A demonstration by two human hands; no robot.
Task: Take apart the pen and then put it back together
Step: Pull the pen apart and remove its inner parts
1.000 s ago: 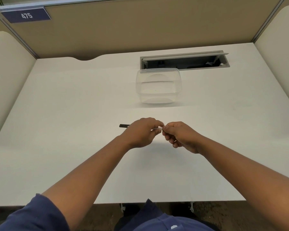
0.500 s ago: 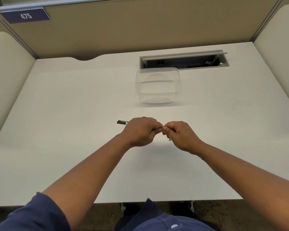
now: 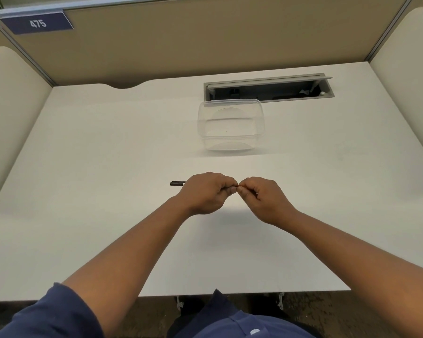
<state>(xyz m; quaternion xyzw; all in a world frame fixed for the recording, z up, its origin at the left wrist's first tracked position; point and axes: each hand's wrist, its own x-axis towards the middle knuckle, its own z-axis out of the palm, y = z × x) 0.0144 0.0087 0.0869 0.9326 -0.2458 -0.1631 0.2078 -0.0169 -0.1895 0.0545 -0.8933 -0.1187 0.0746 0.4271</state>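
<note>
I see my left hand (image 3: 206,193) curled tight around the pen (image 3: 177,183), just above the white table (image 3: 95,191). Its black end sticks out to the left. My right hand (image 3: 261,198) pinches the other end, fingertips touching. A clear box (image 3: 231,125) sits behind.

bright, even, diffuse light from overhead; the white bench (image 3: 108,167) reads near-uniform with no hard glare, only a soft grey shadow under the hands (image 3: 237,191) and forearms and a faint one at the foot of the clear container (image 3: 230,123), whose walls carry pale reflections. wide-angle distortion is plain: the bench edges and the partition (image 3: 205,40) rails bow and splay toward the corners, and the sleeves (image 3: 54,315) at the bottom edge look stretched. focus is fair at centre, fine detail between the fingertips is soft and unresolved, and the dark floor below the bench is dim and grainy.
</note>
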